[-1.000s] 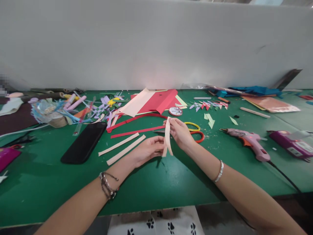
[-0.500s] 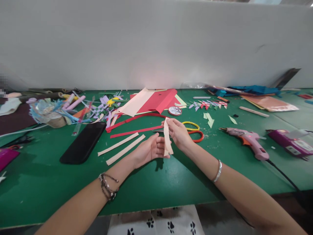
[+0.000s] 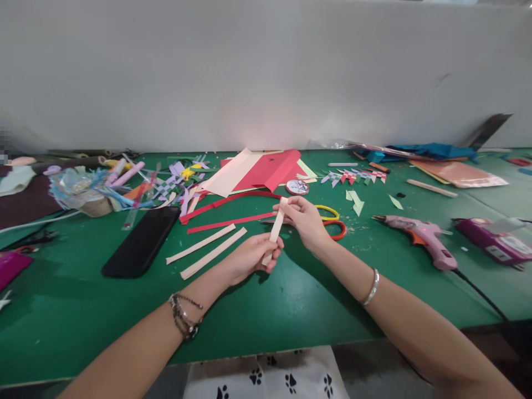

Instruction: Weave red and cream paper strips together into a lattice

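Observation:
A cream paper strip is stretched between my two hands above the green table. My left hand pinches its lower end between thumb and fingers. At the upper end, my right hand grips the strip with thumb and fingertips. Two more cream strips lie on the table left of my left hand. Behind them are a flat red paper strip and a longer folded red strip. Scissors with yellow and orange handles lie beneath and behind my right hand, partly hidden by it.
A black phone lies to the left. On the right are a pink glue gun with a cord and a purple power strip. Red and cream paper sheets, a round tin and woven paper pieces sit farther back.
My left hand has closed on the strip's lower end, where its fingers were loosely open before. The strip now slants down to the left and looks straighter.

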A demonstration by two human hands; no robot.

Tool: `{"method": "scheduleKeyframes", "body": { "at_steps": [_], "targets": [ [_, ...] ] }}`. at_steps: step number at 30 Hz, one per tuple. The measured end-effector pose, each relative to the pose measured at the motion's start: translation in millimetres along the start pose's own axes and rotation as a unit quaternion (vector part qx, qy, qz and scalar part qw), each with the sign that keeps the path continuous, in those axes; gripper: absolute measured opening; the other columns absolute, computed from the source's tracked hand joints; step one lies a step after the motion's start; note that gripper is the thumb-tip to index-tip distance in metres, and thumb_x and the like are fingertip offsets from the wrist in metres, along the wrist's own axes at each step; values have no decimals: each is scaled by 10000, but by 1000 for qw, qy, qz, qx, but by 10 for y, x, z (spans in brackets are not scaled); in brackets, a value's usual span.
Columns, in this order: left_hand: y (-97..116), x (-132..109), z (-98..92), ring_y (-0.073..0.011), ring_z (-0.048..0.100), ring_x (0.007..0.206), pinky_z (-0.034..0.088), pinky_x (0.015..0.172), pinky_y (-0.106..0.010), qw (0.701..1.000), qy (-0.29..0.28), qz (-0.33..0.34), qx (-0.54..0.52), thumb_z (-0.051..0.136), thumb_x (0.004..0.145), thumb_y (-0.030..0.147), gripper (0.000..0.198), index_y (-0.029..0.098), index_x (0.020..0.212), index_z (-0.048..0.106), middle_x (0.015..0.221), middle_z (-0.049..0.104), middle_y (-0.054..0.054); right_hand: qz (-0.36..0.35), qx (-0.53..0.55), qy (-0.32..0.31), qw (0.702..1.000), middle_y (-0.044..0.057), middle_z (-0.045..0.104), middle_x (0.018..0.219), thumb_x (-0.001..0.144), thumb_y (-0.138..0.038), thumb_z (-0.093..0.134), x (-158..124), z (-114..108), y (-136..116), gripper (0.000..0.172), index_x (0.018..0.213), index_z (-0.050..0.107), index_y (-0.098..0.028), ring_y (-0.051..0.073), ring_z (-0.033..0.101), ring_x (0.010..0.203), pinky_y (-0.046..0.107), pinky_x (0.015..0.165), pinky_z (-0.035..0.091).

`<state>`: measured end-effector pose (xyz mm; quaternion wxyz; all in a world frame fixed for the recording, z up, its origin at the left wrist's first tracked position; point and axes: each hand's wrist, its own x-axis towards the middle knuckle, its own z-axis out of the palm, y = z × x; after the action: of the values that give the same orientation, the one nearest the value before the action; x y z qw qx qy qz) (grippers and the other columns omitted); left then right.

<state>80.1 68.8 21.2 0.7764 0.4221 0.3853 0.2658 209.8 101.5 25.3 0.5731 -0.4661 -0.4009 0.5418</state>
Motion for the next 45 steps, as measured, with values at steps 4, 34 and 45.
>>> {"method": "scheduleKeyframes", "body": {
  "at_steps": [4, 34, 45],
  "targets": [
    [5, -6, -11, 1, 315, 310, 234, 358, -122, 1000, 2, 11, 5, 377, 846, 186, 219, 128, 673, 500, 476, 408, 73, -2, 1, -6, 1000, -33, 653, 571, 646, -195, 632, 14, -26, -33, 195, 694, 443, -190, 94, 595, 516, 228, 553, 472],
    [200, 7, -456, -94, 381, 490, 248, 446, -199, 880, 226, 245, 338, 548, 720, 246, 149, 156, 602, 567, 529, 463, 37, -104, -217, -62, 969, -32, 463, 669, 632, -251, 530, 291, -418, -92, 278, 900, 526, -179, 108, 476, 604, 278, 607, 406],
    [162, -17, -384, -117, 476, 562, 358, 522, -207, 787, 152, 334, 496, 501, 799, 309, 218, 168, 707, 638, 643, 562, -3, -314, -567, -253, 718, -3, 616, 720, 873, -282, 382, -89, -120, -101, 265, 746, 596, -192, 131, 555, 719, 426, 950, 132]
  ]
}}
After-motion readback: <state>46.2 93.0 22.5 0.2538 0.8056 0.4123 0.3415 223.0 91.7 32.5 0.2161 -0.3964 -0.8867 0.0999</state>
